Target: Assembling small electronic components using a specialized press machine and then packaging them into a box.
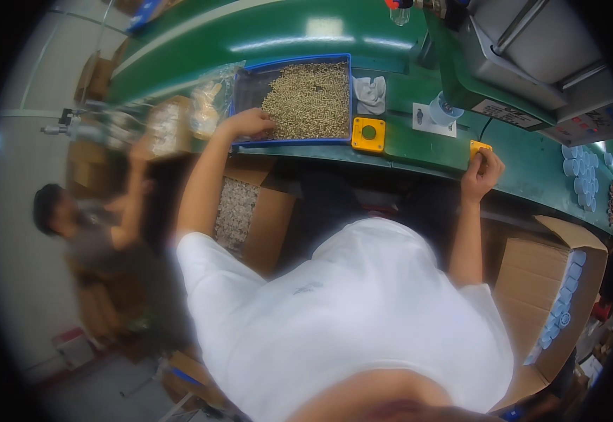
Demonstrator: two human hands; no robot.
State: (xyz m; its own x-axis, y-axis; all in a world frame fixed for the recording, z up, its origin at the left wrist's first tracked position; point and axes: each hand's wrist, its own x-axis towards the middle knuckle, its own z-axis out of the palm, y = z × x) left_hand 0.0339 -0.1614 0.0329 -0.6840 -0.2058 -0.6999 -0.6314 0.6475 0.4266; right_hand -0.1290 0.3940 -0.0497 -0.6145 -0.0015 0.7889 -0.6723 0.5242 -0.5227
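My left hand (251, 124) reaches over the near left side of a blue-rimmed tray (250, 70). Its fingers are bent together at the edge of a heap of small brass-coloured metal parts (313, 98); anything between the fingertips is too small to make out. At the bench's front edge, my right hand (484, 172) has its fingers curled over a yellow button box (480, 147), which they partly cover. A second yellow box (368, 134) with a dark round button stands beside the tray's right side.
A grey and green machine (524, 70) overhangs the bench at right, near a translucent cup (445, 110) on a white sheet. More cups (580, 172) stand farther right. Open cartons (267, 228) sit below the bench. A co-worker (99, 225) works at left.
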